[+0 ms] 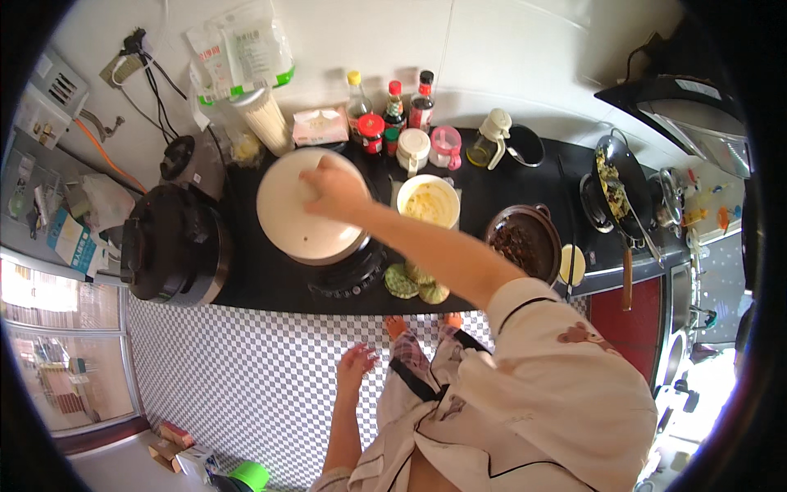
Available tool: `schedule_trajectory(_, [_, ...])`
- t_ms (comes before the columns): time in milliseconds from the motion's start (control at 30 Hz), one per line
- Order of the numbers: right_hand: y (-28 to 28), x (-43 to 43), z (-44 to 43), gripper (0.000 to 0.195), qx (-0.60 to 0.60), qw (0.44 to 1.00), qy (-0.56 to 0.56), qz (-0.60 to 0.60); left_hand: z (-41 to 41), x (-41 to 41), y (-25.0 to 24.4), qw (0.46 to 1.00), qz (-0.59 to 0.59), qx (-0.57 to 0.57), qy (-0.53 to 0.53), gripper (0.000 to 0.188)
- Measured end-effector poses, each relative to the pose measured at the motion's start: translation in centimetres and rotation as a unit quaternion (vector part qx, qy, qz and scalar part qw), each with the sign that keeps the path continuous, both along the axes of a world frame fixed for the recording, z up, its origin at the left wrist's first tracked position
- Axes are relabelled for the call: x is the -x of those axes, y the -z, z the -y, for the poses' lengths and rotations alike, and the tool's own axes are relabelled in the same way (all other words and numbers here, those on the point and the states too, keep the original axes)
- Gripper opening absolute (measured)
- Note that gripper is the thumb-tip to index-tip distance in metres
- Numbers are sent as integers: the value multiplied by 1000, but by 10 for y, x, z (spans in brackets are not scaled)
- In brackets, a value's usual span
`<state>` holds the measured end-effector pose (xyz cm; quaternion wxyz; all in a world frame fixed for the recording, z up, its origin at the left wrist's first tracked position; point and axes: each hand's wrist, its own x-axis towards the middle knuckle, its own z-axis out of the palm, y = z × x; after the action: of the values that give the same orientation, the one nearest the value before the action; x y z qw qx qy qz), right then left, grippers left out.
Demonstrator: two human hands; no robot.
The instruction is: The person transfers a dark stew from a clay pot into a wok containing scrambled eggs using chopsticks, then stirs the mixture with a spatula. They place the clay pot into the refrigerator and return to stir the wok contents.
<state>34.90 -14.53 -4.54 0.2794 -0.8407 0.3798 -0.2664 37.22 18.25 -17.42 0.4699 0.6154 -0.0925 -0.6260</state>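
Observation:
My right hand (pixel 332 187) is on top of the cream lid (pixel 289 215) of a pot, its fingers closed at the lid's middle, where the knob is hidden. The pot stands on a black portable cooktop (pixel 347 277). My left hand (pixel 356 363) hangs over the tiled floor with fingers apart and holds nothing. Right of the pot is a white bowl (pixel 452 203) with yellow residue. Green cut squash pieces (pixel 401 283) lie below my right forearm. Farther right, a brown clay pot (pixel 550 246) holds dark contents.
A black electric pressure cooker (pixel 175 246) stands at the left. Sauce bottles (pixel 421 111), jars and a glass oil pourer (pixel 489 138) line the wall. At the right, a wok (pixel 639 184) holds food and a spatula. A green bin (pixel 251 475) is on the floor.

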Motion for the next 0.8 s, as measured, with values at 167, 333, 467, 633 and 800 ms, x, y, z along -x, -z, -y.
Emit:
schedule_trajectory(167, [-73, 172, -12, 42, 34, 996, 26, 77, 43, 34, -7, 997, -28, 47, 62, 29])
schedule_trajectory(333, [-51, 333, -50, 39, -3, 982, 161, -104, 81, 92, -10, 979, -45, 28, 195, 29])
schedule_trajectory(467, [10, 399, -66, 40, -20, 967, 215, -131, 100, 140, -2, 974, -75, 10, 215, 34])
schedule_trajectory(633, [56, 422, -69, 42, -40, 968, 215, -125, 106, 200, 6, 972, -90, -9, 216, 44])
schedule_trajectory(800, [75, 430, -66, 44, -29, 974, 164, -150, 114, 242, 17, 972, -131, -37, 193, 47])
